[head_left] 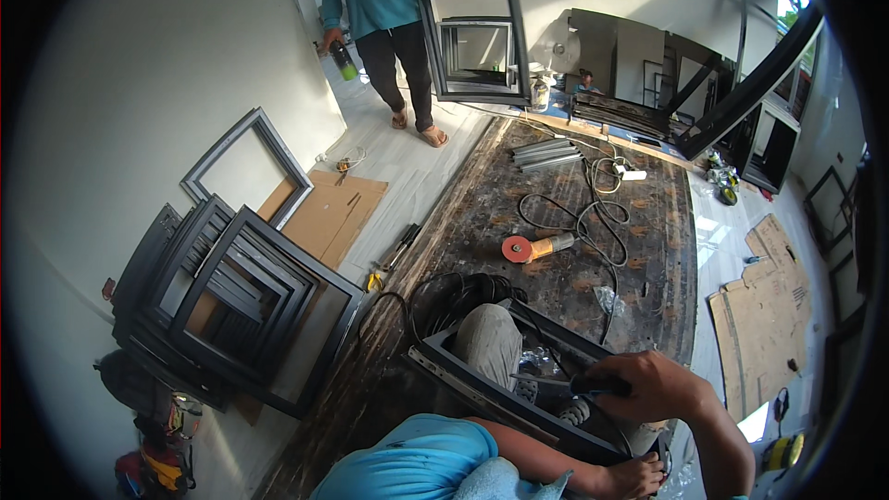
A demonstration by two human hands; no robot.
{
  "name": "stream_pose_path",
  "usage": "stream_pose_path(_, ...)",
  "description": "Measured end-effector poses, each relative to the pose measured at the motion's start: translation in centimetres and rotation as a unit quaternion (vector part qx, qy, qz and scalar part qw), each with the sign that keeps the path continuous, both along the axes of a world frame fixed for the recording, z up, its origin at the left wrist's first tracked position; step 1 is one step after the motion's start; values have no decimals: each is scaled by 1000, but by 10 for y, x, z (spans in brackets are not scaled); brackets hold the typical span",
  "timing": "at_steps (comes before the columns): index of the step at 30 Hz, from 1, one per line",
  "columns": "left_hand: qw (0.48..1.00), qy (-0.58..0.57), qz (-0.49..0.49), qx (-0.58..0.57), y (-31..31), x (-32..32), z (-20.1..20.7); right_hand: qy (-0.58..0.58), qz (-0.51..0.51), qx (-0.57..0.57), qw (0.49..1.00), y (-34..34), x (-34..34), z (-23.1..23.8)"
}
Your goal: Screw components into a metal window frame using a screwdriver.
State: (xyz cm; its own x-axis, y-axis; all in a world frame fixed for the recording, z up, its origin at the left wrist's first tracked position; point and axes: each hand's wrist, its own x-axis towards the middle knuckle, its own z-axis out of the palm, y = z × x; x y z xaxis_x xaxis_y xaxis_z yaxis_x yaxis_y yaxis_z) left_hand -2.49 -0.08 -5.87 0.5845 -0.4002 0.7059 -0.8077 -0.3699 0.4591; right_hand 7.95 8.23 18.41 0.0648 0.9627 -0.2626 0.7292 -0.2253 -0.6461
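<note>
My right hand (652, 387) is closed around the dark handle of a screwdriver (600, 383); its thin shaft points left over a dark grey window frame (472, 389). The frame lies low in front of me, and my knee in grey trousers (488, 344) rises inside its opening. My left arm, in a blue sleeve, reaches across to the frame's near right corner. There my left hand (633, 479) has its fingers curled, beside something small, black and red; what they grip is partly hidden. Crumpled clear plastic (537, 361) lies inside the frame.
An angle grinder (537, 247) with a red disc and its cord lie on the worn board (482, 208). Dark frames (264, 315) lean at left beside cardboard (333, 213). Ahead, a person (384, 0) holds a frame (475, 37) and a green-and-black bottle (343, 60). Metal profiles (546, 155) lie further back.
</note>
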Motion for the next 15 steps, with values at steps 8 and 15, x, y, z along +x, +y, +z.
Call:
stream_pose_path(8, 1000, 5, -4, 23, -9, 2, -16, 3, 60, 70, 996, 51, -24, 18)
stream_pose_path(15, 989, -7, 6, 145, -14, 12, -17, 14, 188, 178, 966, 119, -78, 21)
